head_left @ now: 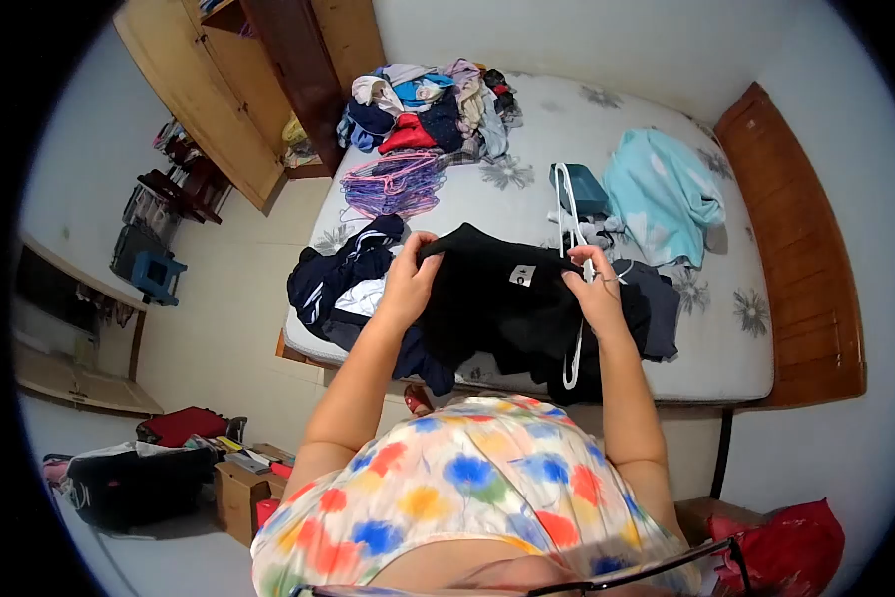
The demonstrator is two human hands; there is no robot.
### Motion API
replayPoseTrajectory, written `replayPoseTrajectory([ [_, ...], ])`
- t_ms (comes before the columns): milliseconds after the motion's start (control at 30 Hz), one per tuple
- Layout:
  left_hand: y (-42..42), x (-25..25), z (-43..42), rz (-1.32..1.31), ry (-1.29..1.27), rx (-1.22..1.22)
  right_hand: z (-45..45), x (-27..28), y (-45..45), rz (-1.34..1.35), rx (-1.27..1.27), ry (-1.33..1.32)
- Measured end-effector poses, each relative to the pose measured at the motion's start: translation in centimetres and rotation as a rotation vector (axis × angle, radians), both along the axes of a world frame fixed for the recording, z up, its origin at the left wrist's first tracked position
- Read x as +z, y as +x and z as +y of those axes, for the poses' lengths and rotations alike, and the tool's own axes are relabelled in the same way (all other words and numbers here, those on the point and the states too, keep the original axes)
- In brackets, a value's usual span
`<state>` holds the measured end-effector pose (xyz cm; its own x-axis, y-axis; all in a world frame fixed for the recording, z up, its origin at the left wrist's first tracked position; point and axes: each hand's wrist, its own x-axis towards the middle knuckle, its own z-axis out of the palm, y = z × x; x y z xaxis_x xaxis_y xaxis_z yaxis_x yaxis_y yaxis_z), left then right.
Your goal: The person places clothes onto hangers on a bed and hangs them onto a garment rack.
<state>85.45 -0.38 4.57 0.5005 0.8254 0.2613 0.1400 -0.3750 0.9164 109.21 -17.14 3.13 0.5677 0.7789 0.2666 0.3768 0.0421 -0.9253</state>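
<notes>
A black garment (487,298) with a small white printed patch hangs spread between my two hands, in front of the bed's near edge. My left hand (409,284) is closed on its upper left corner. With fingers pinched, my right hand (597,291) grips the garment's right edge together with a white hanger (573,363). The hanger stands nearly upright on the right side, partly hidden by that hand. Dark clothes with white stripes (343,274) lie on the bed beside my left hand. Behind my right hand rest dark grey clothes (659,308).
On the bed (527,109) are a mixed clothes heap (423,109), a stack of purple and pink hangers (393,186), a teal box (579,189) and a light blue cloth (662,194). A wooden wardrobe (204,90) stands left, a blue stool (157,276) near it.
</notes>
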Motion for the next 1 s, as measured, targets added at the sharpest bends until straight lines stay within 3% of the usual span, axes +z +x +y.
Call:
replayPoseTrajectory([
  [100,0.0,-0.4,1.4,0.085,-0.115,-0.040,0.1,-1.6,0.7,-0.049,0.028,0.013],
  [133,0.0,-1.4,2.2,0.001,-0.210,-0.043,0.1,-2.0,0.7,-0.070,0.036,0.011],
  [233,-0.6,-2.6,3.0,0.104,-0.108,0.024,-1.8,-1.1,0.4,0.404,-0.029,-0.063],
  [300,-1.0,-3.5,3.3,0.102,-0.111,0.037,-2.9,-0.5,0.6,0.478,0.037,0.091],
  [400,-1.3,-2.9,3.4,0.149,-0.120,0.060,-5.0,-1.0,1.7,0.549,0.169,-0.105],
  [500,-1.5,-1.5,3.1,0.200,-0.089,0.092,-5.6,-0.8,1.3,0.639,0.260,-0.084],
  [833,-1.4,-0.3,1.5,0.161,-0.030,0.037,-2.8,-0.5,-2.3,0.422,0.461,-0.206],
  [867,-1.2,-0.6,1.3,0.056,0.097,-0.007,-2.6,-0.2,-2.7,0.406,0.454,-0.200],
  [900,-1.1,1.5,0.1,0.143,0.323,-0.024,-2.4,0.8,-3.4,0.391,0.447,-0.194],
  [1000,-0.9,3.5,-2.0,0.221,0.501,-0.071,-1.3,0.2,-4.5,0.359,0.422,-0.156],
])
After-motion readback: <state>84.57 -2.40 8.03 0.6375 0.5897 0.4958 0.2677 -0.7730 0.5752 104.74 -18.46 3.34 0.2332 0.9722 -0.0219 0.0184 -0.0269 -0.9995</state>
